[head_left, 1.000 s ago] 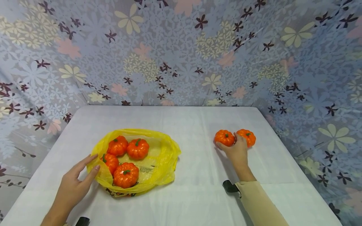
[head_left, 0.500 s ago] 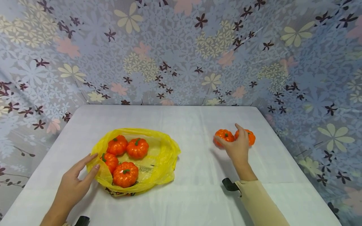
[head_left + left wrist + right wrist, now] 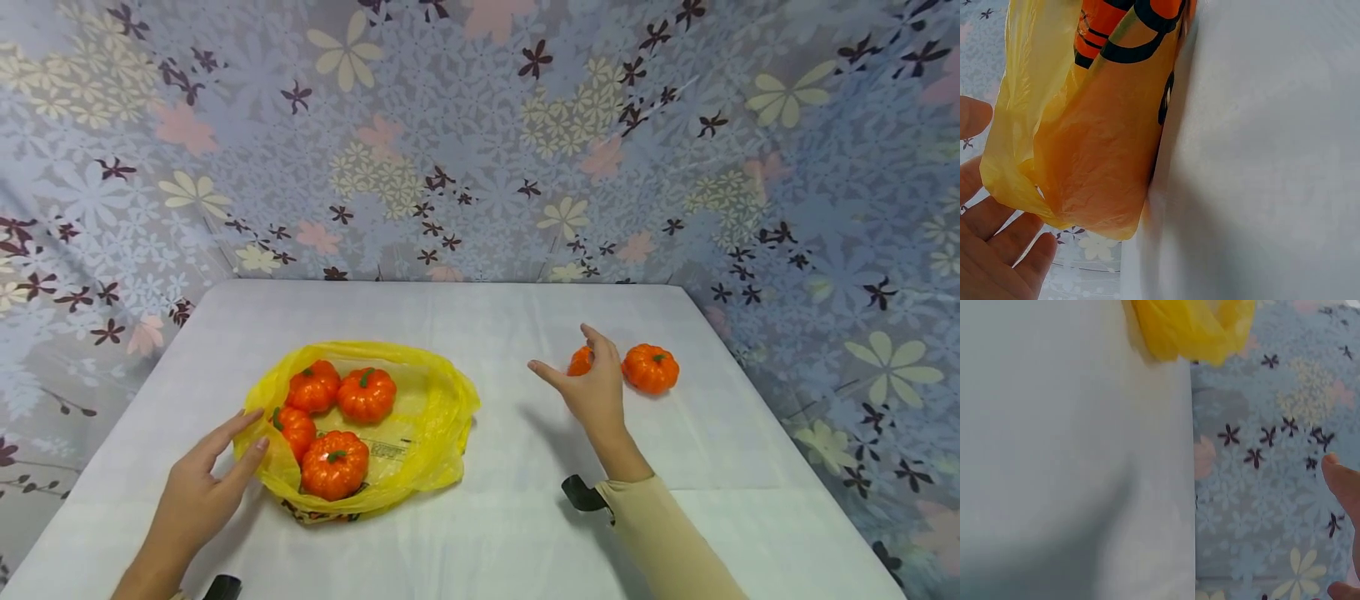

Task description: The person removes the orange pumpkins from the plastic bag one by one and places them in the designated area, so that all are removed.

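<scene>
A yellow plastic bag (image 3: 431, 417) lies spread with its mouth up on the left part of the table, with several small orange toy pumpkins (image 3: 334, 465) with green stems inside. My left hand (image 3: 198, 487) rests at the bag's left rim, fingers extended and thumb apart. In the left wrist view, fingers (image 3: 1004, 240) lie against the crumpled bag side (image 3: 1097, 150). My right hand (image 3: 596, 392) hovers over the right part of the table, thumb and index finger spread, nothing between them. It hides most of one pumpkin (image 3: 581, 362). Another pumpkin (image 3: 650, 369) sits just right of the hand.
A white cloth covers the table (image 3: 517, 517). Flower-patterned fabric (image 3: 480, 150) rises behind the table and along both sides. Dark camera mounts (image 3: 583, 493) stick out from the wrists. The bag's edge (image 3: 1191, 331) shows at the top of the right wrist view.
My right hand has come away from between the two loose pumpkins and shifted left, its fingers spreading; both pumpkins stay on the table. The left hand and the bag keep their places.
</scene>
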`<move>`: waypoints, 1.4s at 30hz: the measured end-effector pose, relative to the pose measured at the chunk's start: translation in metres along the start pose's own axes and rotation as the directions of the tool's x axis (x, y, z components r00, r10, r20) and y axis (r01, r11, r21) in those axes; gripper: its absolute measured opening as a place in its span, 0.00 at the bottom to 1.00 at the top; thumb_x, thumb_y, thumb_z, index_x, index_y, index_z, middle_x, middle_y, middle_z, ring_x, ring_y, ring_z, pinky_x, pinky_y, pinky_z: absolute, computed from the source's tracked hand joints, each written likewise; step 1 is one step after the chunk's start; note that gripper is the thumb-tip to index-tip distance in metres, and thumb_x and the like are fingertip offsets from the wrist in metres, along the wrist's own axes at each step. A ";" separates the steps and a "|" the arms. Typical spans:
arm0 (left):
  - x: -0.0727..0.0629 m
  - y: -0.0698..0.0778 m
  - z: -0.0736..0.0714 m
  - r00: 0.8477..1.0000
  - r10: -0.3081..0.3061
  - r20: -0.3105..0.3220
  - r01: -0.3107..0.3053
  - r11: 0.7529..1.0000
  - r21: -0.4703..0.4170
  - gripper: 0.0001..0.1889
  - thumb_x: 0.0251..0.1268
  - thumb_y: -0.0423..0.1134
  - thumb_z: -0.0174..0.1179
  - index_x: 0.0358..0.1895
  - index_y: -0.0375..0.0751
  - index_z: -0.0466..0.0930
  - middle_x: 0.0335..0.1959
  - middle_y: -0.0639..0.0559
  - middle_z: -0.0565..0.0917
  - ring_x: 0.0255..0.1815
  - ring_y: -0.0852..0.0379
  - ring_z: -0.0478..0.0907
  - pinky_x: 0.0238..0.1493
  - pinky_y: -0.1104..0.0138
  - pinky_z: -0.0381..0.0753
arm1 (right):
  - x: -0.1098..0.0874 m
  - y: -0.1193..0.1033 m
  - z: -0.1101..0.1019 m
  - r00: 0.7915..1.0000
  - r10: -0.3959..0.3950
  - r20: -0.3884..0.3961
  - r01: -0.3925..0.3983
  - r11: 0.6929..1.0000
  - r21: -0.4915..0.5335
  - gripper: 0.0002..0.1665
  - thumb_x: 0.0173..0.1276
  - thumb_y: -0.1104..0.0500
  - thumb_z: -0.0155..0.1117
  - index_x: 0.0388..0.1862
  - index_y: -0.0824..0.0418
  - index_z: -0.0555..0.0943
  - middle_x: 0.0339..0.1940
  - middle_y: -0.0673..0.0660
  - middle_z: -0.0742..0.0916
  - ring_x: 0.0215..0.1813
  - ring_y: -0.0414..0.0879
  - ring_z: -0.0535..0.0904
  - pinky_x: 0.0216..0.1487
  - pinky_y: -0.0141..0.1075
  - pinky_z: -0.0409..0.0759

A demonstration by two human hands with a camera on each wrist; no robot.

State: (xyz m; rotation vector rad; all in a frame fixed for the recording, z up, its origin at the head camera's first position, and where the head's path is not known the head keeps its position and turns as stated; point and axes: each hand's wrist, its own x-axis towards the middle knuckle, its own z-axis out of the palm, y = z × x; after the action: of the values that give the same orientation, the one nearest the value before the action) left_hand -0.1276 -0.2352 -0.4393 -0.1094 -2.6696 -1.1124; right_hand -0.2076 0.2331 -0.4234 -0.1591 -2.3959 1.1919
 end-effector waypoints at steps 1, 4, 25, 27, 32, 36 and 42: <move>0.000 0.000 0.001 1.000 0.000 0.000 0.000 1.000 -0.003 0.26 0.75 0.49 0.58 0.70 0.39 0.73 0.69 0.32 0.72 0.68 0.27 0.66 0.62 0.30 0.66 | -0.002 -0.002 0.003 1.000 0.000 0.015 0.000 1.000 0.004 0.60 0.49 0.40 0.84 0.74 0.64 0.66 0.70 0.65 0.72 0.68 0.61 0.69 0.68 0.54 0.72; -0.001 0.000 0.002 1.000 -0.001 -0.005 0.001 1.000 -0.009 0.26 0.75 0.48 0.59 0.70 0.39 0.73 0.69 0.33 0.72 0.68 0.27 0.66 0.62 0.31 0.66 | -0.006 -0.009 0.011 0.998 0.003 0.063 -0.005 1.000 0.024 0.61 0.48 0.38 0.83 0.75 0.63 0.66 0.72 0.62 0.71 0.69 0.60 0.68 0.70 0.52 0.71; 0.004 0.007 0.011 0.999 0.015 -0.035 -0.015 1.000 -0.010 0.26 0.75 0.47 0.59 0.70 0.38 0.73 0.68 0.35 0.73 0.69 0.29 0.67 0.64 0.32 0.66 | -0.034 -0.059 0.063 0.972 -0.105 0.210 0.078 0.988 0.135 0.54 0.48 0.43 0.85 0.71 0.60 0.72 0.69 0.57 0.75 0.66 0.58 0.72 0.66 0.53 0.75; 0.004 0.006 0.011 0.999 0.012 -0.031 -0.012 1.000 -0.014 0.26 0.75 0.47 0.60 0.70 0.39 0.73 0.69 0.36 0.73 0.69 0.29 0.67 0.64 0.32 0.65 | -0.039 -0.066 0.071 0.966 -0.133 0.223 0.101 0.984 0.149 0.53 0.48 0.44 0.85 0.70 0.60 0.72 0.69 0.57 0.75 0.65 0.58 0.72 0.66 0.54 0.75; -0.002 0.001 0.008 0.999 -0.009 -0.031 0.009 1.000 -0.004 0.26 0.74 0.47 0.60 0.70 0.41 0.73 0.69 0.35 0.73 0.68 0.29 0.67 0.65 0.33 0.65 | -0.050 -0.082 0.088 0.943 -0.175 0.284 0.126 0.975 0.181 0.51 0.50 0.44 0.85 0.70 0.58 0.72 0.68 0.56 0.75 0.67 0.54 0.72 0.67 0.50 0.75; -0.006 -0.001 0.007 0.999 -0.007 -0.037 0.008 1.000 0.006 0.26 0.74 0.46 0.61 0.70 0.40 0.74 0.68 0.34 0.74 0.67 0.28 0.68 0.65 0.33 0.65 | -0.058 -0.090 0.098 0.929 -0.178 0.324 0.112 0.971 0.211 0.51 0.50 0.44 0.84 0.70 0.58 0.73 0.68 0.53 0.75 0.68 0.52 0.71 0.68 0.48 0.74; -0.005 0.002 0.011 0.998 0.020 -0.055 -0.019 1.000 0.005 0.25 0.74 0.45 0.61 0.69 0.39 0.75 0.67 0.34 0.74 0.67 0.28 0.69 0.66 0.34 0.65 | -0.064 -0.095 0.108 0.914 -0.192 0.357 0.109 0.964 0.241 0.50 0.51 0.43 0.84 0.69 0.60 0.73 0.67 0.53 0.76 0.68 0.54 0.72 0.68 0.48 0.74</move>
State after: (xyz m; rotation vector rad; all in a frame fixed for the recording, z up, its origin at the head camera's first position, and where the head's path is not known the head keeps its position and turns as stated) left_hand -0.1248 -0.2264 -0.4465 -0.1021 -2.6168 -1.0869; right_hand -0.1897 0.0769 -0.4280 0.3540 -2.5131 1.5088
